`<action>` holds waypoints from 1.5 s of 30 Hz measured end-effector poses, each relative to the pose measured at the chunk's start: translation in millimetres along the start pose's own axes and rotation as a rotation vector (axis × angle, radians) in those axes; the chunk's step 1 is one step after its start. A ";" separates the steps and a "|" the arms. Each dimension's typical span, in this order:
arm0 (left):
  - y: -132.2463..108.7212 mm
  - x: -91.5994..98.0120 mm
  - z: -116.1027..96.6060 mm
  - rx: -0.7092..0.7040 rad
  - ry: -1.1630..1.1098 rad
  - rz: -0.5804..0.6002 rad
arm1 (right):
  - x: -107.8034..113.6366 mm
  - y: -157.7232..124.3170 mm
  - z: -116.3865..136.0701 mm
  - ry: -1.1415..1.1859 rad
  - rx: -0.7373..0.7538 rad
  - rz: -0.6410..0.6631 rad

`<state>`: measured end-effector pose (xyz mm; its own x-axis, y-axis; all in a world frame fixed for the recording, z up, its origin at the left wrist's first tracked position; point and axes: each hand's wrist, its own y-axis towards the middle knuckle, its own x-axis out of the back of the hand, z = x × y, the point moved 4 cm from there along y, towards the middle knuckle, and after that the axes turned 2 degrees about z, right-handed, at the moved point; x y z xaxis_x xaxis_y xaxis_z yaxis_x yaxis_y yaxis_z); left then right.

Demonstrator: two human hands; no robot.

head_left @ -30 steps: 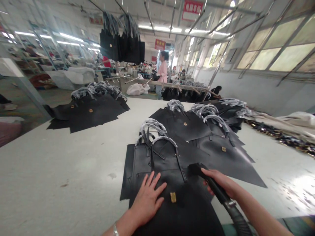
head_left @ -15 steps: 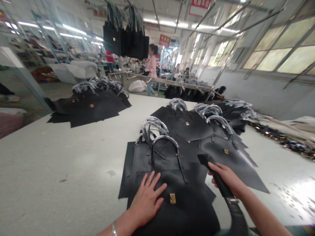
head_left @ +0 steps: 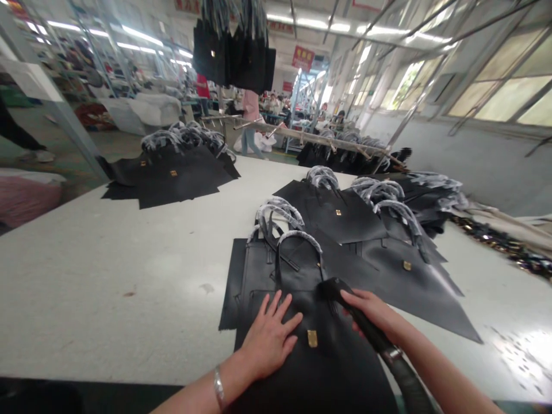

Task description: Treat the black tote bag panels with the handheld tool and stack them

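Observation:
My left hand (head_left: 272, 339) lies flat with spread fingers on a black handbag panel (head_left: 345, 371), left of its gold clasp (head_left: 312, 338). My right hand (head_left: 373, 313) is wrapped round a black hose nozzle (head_left: 364, 325) with a flat, wide head. The nozzle's head is over the panel near the lower right end of the handle (head_left: 301, 234), which has clear wrap round it; whether it touches the leather I cannot tell. A ribbed hose (head_left: 407, 376) runs from the nozzle to the bottom edge. More black panels lie beneath this one.
More black bag panels with wrapped handles lie at the right (head_left: 414, 282), behind (head_left: 345, 221) and at the far left (head_left: 190, 178) of the white table (head_left: 150, 299). Black bags (head_left: 250, 60) hang from a rail. A person in pink (head_left: 250, 106) stands beyond the table.
The nozzle in my right hand has moved left, from the panel's right side to near the handle's end. My left hand stays flat on the panel. The camera view has shifted slightly.

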<state>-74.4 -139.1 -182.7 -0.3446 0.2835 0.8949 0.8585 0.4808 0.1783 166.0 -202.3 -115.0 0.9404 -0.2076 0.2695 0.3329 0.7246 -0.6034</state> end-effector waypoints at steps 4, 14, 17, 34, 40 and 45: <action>-12.4 8.1 2.6 0.031 -0.065 -0.012 | 7.5 -7.2 13.8 -0.005 0.077 -0.124; -60.5 13.7 4.7 0.088 -0.062 -0.196 | -75.3 -43.1 0.7 -0.157 0.008 0.278; -58.9 10.6 3.5 0.053 -0.041 -0.190 | -104.8 -31.6 10.8 -0.209 0.026 0.365; -58.8 7.8 4.4 0.013 0.044 -0.146 | -127.6 0.9 51.3 -0.301 0.042 0.303; -63.2 -2.6 3.3 -0.020 0.127 -0.207 | -154.3 -3.4 52.8 -0.326 0.023 0.509; -61.2 -4.7 3.4 -0.042 0.152 -0.208 | -179.7 6.8 61.0 -0.338 0.063 0.521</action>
<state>-126.6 -167.0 -199.3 -0.4571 0.0523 0.8879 0.7912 0.4799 0.3790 -5.0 -120.1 -121.7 0.9006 0.3953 0.1809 -0.1778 0.7146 -0.6766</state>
